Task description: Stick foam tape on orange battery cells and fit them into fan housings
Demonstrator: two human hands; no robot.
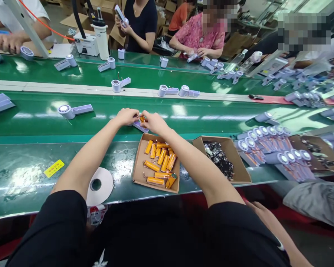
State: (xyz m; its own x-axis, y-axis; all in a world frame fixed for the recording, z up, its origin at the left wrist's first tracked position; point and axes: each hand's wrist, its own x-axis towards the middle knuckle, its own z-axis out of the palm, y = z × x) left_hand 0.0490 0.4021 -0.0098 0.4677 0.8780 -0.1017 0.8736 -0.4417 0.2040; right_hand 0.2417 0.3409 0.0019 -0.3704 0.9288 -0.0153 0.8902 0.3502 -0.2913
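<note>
Both my hands meet over the near part of the green belt. My left hand (127, 116) has its fingers bent together at the left end of a lilac handheld fan's handle (141, 127); what they pinch is hidden. My right hand (155, 122) is closed, fingertips on an orange battery (142, 119) at the handle. The fan's round head does not show. Just below, a cardboard box (136, 174) holds several orange wired batteries (163, 157). Right of it, under my right forearm, stands a second cardboard box (241, 178) of small black parts (218, 157).
A roll of white tape (107, 185) and a yellow label (54, 168) lie at left. Another fan (67, 111) rests on the belt (105, 128). Rows of fans (264, 139) crowd the right. Across the line, co-workers (202, 37) handle fans; one person's hand (267, 218) is close at right.
</note>
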